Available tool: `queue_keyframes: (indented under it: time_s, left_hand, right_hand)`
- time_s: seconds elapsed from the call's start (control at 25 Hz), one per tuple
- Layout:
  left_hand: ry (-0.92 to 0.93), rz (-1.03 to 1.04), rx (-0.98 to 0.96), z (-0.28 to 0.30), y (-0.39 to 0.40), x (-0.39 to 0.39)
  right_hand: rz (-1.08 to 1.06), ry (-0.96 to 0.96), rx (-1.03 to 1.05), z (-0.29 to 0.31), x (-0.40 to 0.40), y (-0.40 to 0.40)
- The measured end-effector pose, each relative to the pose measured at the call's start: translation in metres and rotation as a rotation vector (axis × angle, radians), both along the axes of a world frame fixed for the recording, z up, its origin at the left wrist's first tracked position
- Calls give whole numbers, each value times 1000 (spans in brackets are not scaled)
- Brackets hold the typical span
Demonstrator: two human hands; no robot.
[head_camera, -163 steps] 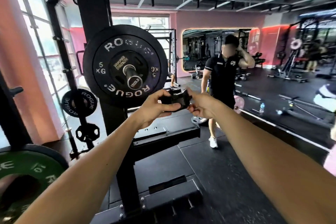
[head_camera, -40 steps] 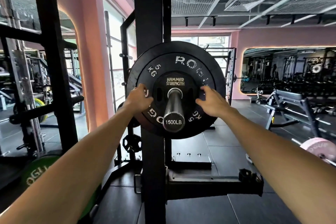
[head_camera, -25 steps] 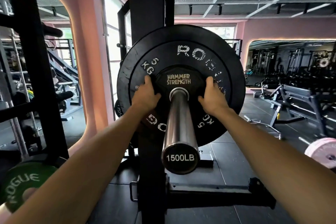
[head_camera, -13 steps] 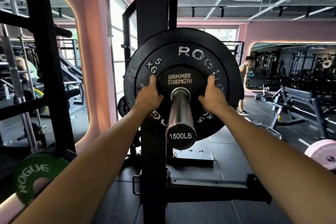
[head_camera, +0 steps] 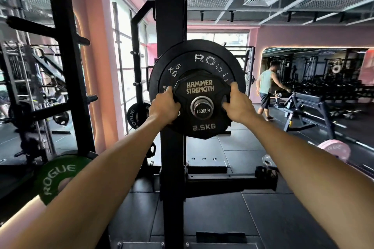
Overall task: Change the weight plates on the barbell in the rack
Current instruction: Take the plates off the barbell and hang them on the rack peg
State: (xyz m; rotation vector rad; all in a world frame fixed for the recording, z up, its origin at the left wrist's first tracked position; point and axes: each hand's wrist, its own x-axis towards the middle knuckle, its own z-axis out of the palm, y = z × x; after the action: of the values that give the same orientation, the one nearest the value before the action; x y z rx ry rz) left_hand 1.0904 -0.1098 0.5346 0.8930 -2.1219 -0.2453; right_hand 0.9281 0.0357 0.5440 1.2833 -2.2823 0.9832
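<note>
A small black 2.5 kg Hammer Strength plate (head_camera: 200,129) hangs near the tip of the barbell sleeve (head_camera: 201,108), whose end cap reads 1500LB. My left hand (head_camera: 165,106) grips its left edge and my right hand (head_camera: 236,105) grips its right edge, fingers curled round the rim. Behind it a larger black 5 kg Rogue plate (head_camera: 202,56) sits further in on the sleeve, against the black rack upright (head_camera: 171,16).
A green Rogue plate (head_camera: 58,176) stands at lower left. Smaller black plates (head_camera: 134,115) hang on storage pegs behind the upright. The rack's base (head_camera: 228,182) crosses the floor below. At right are a pink plate (head_camera: 335,149), a bench (head_camera: 305,105) and a person walking (head_camera: 266,89).
Both hands have drawn the small 2.5 kg plate out along the sleeve to near its tip, away from the 5 kg plate. The person at the back walked right.
</note>
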Motion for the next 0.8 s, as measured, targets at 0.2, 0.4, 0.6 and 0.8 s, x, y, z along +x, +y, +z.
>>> queue_keyframes:
  time_s: [0.2,0.4,0.6,0.8]
  left_hand:
    - [-38,-12,-41,7,51,40]
    - [-49,35,-68,19,88,83]
    - [-54,114,-66,28,128,144]
    - [-73,206,-58,33,143,221]
  right_hand:
    - [10,-14,11,3,42,53]
    - [78,-10,13,13,78,86]
    - [180,-13,15,22,125,110]
    - [269,-17,24,27,191,107]
